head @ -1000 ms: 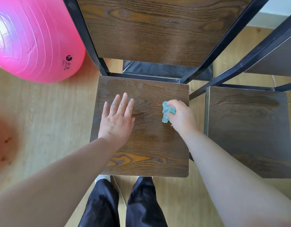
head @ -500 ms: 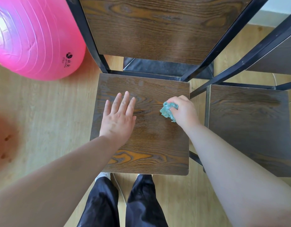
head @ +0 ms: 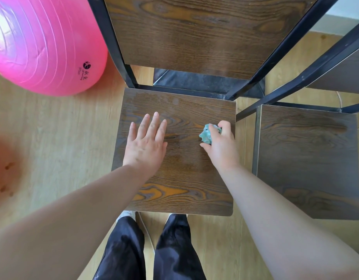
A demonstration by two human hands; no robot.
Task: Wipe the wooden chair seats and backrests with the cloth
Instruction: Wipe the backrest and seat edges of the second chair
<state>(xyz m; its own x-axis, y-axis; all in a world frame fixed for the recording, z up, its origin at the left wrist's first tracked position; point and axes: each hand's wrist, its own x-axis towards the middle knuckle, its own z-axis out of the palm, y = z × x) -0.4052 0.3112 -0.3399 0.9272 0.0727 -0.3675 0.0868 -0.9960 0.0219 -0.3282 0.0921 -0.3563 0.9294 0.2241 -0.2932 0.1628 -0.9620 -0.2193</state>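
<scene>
Now, right hand [head: 222, 147]: fingers pinch balled cloth [head: 206, 136] on seat [head: 184, 178].
Left hand [head: 146, 145]: fingers flat, slightly spread.
Risk: your small wad may skip patches.

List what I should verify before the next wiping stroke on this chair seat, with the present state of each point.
1. The right hand grips the cloth, bunched in its fingers: ok.
2. The cloth lies against the chair seat: cannot tell, the hand hides its underside.
3. The left hand rests flat on the seat, steadying it: ok.
4. The way leftward is free for the cloth: not ok, the left hand lies there.
5. The backrest is already wiped: cannot tell.
</scene>
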